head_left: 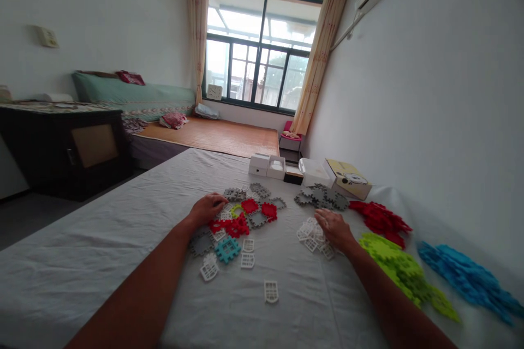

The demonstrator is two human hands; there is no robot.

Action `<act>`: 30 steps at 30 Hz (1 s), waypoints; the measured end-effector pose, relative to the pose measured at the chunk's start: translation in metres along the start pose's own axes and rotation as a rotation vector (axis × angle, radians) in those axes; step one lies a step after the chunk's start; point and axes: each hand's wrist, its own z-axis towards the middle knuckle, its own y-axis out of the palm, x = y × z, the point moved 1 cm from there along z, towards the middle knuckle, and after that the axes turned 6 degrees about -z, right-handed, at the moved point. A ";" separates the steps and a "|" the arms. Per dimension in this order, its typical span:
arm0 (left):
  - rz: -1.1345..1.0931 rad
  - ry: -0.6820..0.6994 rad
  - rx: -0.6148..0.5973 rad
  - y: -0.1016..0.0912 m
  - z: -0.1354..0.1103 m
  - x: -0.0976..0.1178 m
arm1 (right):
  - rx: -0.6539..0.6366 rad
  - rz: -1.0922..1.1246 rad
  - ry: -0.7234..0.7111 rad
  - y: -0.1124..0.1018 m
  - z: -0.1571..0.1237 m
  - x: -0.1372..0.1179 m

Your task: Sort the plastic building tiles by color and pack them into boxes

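Note:
My left hand (208, 208), fingers curled and together, is at the far left edge of a mixed group of interlocking plastic pieces. Whatever its fingertips hold is hidden. Beside it lie red pieces (235, 226), a yellow-green ring piece (236, 211), grey pieces (202, 242) and a turquoise square piece (228, 250). Reaching over a small heap of white window-shaped pieces (309, 234), my right hand (334, 228) has its fingers extended, with no piece visible in them. Several more white window pieces lie nearer me, one alone in front (271, 291).
Sorted heaps line the right side: dark grey (321, 197), red (380, 220), lime green (393, 264) and blue (466, 278). At the far edge of the cloth-covered table (135, 240) stand white boxes (259, 164), a clear container (315, 172) and a yellow box (347, 179). A wall rises at right.

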 end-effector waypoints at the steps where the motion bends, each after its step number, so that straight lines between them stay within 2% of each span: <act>1: 0.004 0.010 0.002 0.000 0.000 -0.001 | 0.005 -0.013 0.039 0.000 0.001 0.006; 5: 0.023 0.013 0.008 0.001 0.000 -0.002 | -0.029 -0.032 0.070 0.006 -0.003 0.015; 8: 0.027 0.007 0.007 0.001 0.001 -0.001 | -0.063 -0.019 0.026 0.003 -0.007 0.002; 11: 0.026 -0.010 0.005 0.001 0.001 0.000 | 0.002 -0.013 -0.033 -0.012 -0.005 -0.028; 13: 0.020 -0.013 0.003 0.001 0.001 0.000 | 0.060 0.024 -0.181 -0.024 0.002 -0.055; 16: 0.011 0.008 0.007 0.002 0.000 -0.001 | 0.059 0.121 -0.436 -0.032 0.015 -0.098; 18: 0.013 0.019 0.011 0.002 -0.001 -0.003 | 0.035 0.125 -0.485 -0.030 0.023 -0.120; 20: 0.019 0.023 0.015 0.002 -0.001 -0.003 | 0.018 0.093 -0.474 -0.024 0.028 -0.135; 25: 0.031 0.015 0.015 0.001 0.000 0.000 | 0.044 0.061 -0.408 -0.017 0.025 -0.141; 30: 0.022 0.009 0.003 0.000 0.001 -0.001 | 0.217 0.135 -0.346 -0.036 0.008 -0.120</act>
